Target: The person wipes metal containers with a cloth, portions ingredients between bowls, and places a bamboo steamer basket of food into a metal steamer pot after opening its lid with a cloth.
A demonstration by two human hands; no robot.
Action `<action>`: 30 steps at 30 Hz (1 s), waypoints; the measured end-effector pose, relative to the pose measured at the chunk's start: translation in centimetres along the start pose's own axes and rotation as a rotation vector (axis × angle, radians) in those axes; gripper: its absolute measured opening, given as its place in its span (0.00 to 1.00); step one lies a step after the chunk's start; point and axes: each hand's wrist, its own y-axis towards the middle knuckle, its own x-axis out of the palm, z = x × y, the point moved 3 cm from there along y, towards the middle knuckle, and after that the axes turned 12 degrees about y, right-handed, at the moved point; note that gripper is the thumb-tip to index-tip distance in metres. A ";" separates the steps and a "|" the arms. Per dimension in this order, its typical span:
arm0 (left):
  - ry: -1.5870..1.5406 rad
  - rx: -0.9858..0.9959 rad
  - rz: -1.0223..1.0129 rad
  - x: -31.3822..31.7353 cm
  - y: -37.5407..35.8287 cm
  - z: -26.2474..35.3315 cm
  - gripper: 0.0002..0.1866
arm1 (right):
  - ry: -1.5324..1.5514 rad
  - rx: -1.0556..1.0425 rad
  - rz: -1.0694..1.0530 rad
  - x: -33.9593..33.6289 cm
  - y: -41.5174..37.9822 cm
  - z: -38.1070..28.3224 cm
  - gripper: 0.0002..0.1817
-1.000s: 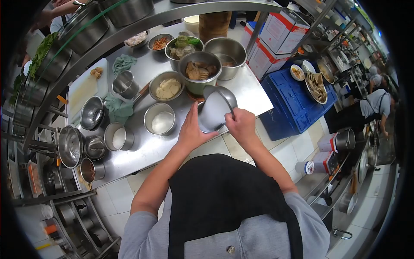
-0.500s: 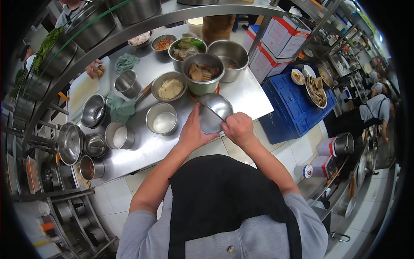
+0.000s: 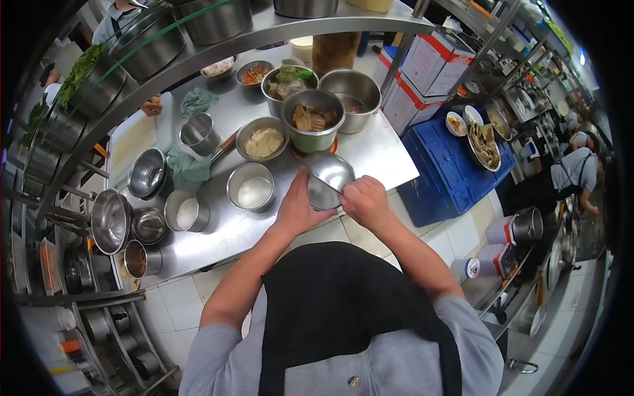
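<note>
A shiny metal bowl [image 3: 335,170] is tilted between my two hands at the front edge of the steel table, its rim running slantwise across. Below that rim shows more shiny metal, which may be a second bowl. My left hand [image 3: 297,206] cups the left side, fingers up along it and thumb stretched underneath. My right hand [image 3: 364,201] is closed on the rim at the right. Just behind stands a pot of brown chunks [image 3: 313,119]. To the left are a pot with white contents [image 3: 251,188] and a bowl of pale paste [image 3: 263,142].
Left on the steel table [image 3: 218,228] stand several metal bowls and pots, green cloths [image 3: 188,166] and a cutting board [image 3: 135,142]. A shelf [image 3: 277,33] crosses above. At right is a blue bin [image 3: 422,171] with dishes. Another person [image 3: 574,171] stands far right.
The bowl between my hands has tipped, and its rim line now lies at a different slant. The view has shifted slightly. A co-worker's hand at the cutting board has moved up.
</note>
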 end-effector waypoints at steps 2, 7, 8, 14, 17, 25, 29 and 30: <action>-0.015 -0.047 -0.052 0.0 0.4 0.2 0.64 | 0.019 -0.009 -0.010 0.1 -0.2 -0.2 0.14; 0.009 0.055 0.039 -0.5 0.3 0.5 0.61 | -0.046 0.380 0.183 0.1 -1.0 0.6 0.12; -0.001 0.048 0.038 -0.4 0.3 0.6 0.60 | -0.064 0.412 0.203 0.1 -1.3 0.1 0.12; 0.020 0.149 0.074 0.5 0.6 0.2 0.58 | 0.613 1.292 0.995 0.4 -12.0 2.1 0.12; 0.011 0.133 0.048 1.1 0.8 -0.8 0.56 | 0.771 1.228 1.573 -6.1 -20.2 -1.0 0.11; 0.223 0.201 -0.119 -0.1 2.7 0.7 0.53 | -0.609 0.904 2.511 -32.5 -53.1 -18.2 0.12; 0.516 0.253 -0.039 -0.1 2.6 2.4 0.54 | -0.755 0.870 2.713 -37.3 -68.3 -28.5 0.12; 0.543 0.153 -0.113 -0.4 2.2 3.5 0.60 | -0.778 0.809 2.815 -37.4 -70.5 -30.1 0.14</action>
